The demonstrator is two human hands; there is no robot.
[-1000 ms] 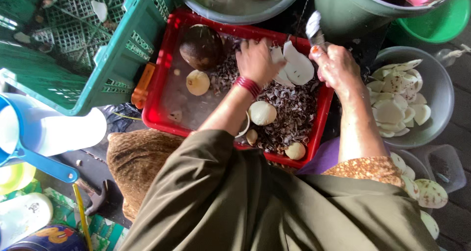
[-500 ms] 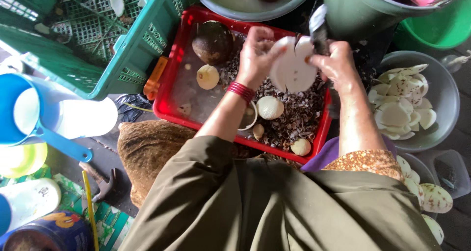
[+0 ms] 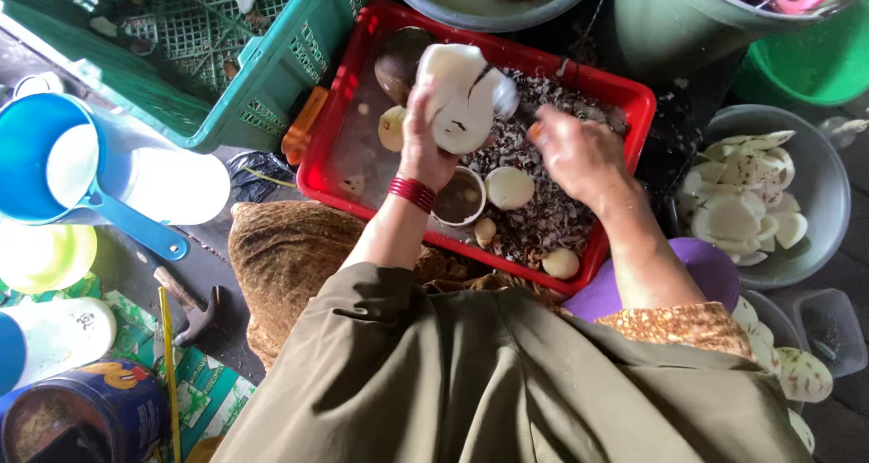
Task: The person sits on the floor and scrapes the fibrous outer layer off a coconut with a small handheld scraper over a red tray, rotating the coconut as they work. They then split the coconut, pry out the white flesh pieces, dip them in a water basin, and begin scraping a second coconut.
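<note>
Gripped by left hand (image 3: 424,142), coconut (image 3: 462,96) crowds tray rim (image 3: 625,90).

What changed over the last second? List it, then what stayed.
The left hand took up the white peeled piece and lifted it over the red tray. The right hand dropped from beside that piece to the peelings; the blade it held upright earlier no longer shows. The tray and the bowl of white slices stayed.
</note>
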